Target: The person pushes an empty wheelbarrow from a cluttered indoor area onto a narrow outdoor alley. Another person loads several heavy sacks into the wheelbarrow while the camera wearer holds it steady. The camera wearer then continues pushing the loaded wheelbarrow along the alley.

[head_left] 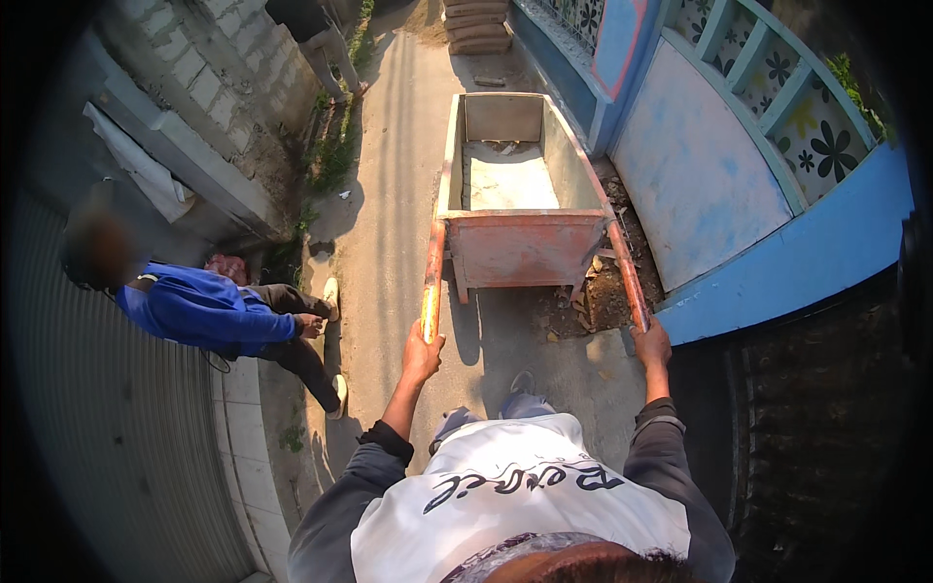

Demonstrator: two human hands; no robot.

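A worn, box-shaped handcart with faded reddish paint stands on the lane ahead of me. Its two orange-red handles reach back toward my body. My left hand is closed around the end of the left handle, and my right hand grips the end of the right handle. Inside the tray, the pale floor carries some dusty residue and a few small bits near the far wall. The cart's wheel is hidden beneath the box. Both my arms are stretched forward in dark sleeves.
A person in a blue top sits or stands at the left edge beside a roller shutter. Another person is farther up. Stacked sacks lie ahead. A blue wall and rubble border the right of the narrow lane.
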